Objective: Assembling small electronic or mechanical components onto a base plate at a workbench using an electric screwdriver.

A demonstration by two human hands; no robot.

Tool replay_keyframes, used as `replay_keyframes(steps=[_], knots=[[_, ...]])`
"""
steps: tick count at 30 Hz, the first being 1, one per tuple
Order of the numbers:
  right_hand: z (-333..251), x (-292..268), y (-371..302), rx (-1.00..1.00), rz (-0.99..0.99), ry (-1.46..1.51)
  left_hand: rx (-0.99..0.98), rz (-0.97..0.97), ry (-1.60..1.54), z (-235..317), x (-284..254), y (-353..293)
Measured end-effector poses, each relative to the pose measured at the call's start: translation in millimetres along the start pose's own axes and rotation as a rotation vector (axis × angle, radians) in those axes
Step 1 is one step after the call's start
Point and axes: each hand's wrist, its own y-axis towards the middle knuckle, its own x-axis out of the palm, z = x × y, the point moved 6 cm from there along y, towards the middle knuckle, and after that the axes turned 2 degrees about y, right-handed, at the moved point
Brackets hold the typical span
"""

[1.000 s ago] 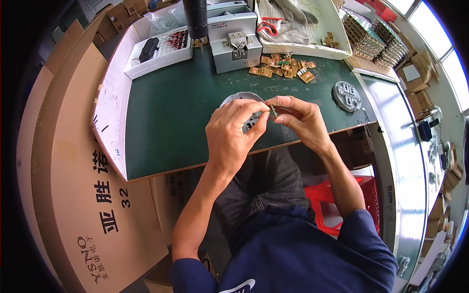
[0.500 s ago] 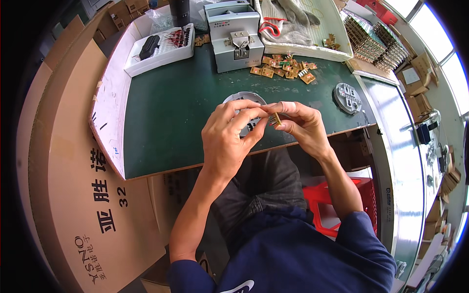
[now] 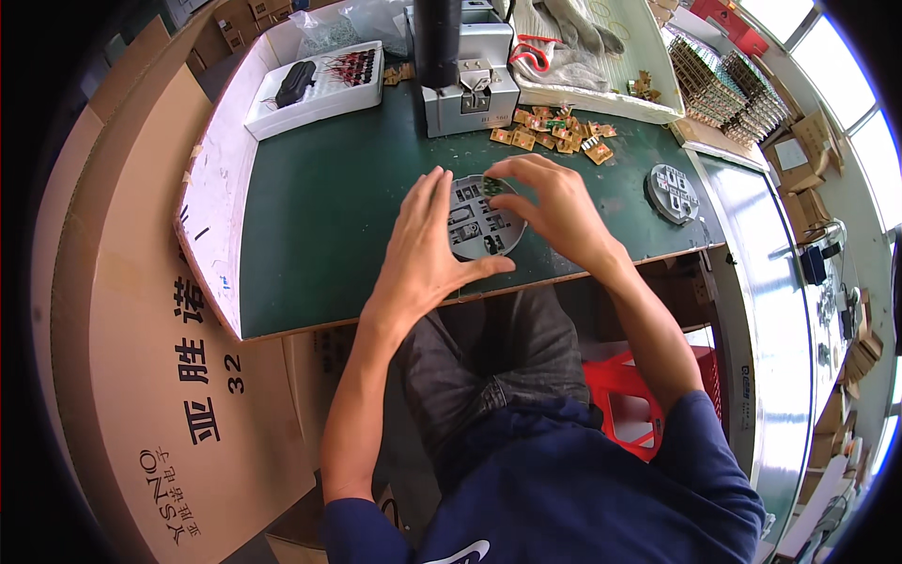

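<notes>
A round grey fixture plate with dark slots lies on the bench before me. My left hand is open at the plate's left side, its fingers straight and thumb stretched along the near edge. My right hand reaches over the plate's far right part. Its thumb and forefinger pinch a small green circuit board at the plate's far edge; whether the board sits in a slot is hidden. A loose pile of small yellow-brown circuit boards lies beyond my right hand.
A grey machine stands at the back, partly covered by a dark cylinder. A white foam tray holds wired parts and a black object. Gloves lie in a white box. A second round plate rests at the right.
My hands have parted. The right hand has carried the board forward to the plate, and the left has opened beside it. The dark cylinder now overlaps the machine in view.
</notes>
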Motion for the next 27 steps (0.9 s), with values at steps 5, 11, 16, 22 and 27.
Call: replay_keyframes(steps=[5, 11, 16, 22, 27], knots=[[-4.2, 24.3, 17.4, -0.091, -0.094, -0.093, -0.033, 0.041, 0.030, 1.5, 15.9, -0.9], [-7.8, 23.7, 21.4, -0.114, -0.144, -0.094, -0.057, 0.060, -0.033, 2.3, 12.7, -1.5], [-5.4, 21.1, 11.5, -0.154, -0.183, -0.135, -0.031, 0.128, -0.036, 0.9, 12.6, -4.9], [-7.4, 21.0, -1.2, -0.265, -0.169, -0.262, -0.076, 0.067, 0.001, -1.9, 16.7, -6.2], [-16.7, -10.6, 53.3, -0.244, 0.067, -0.073, -0.062, 0.083, 0.024, -1.0, 14.7, -6.6]])
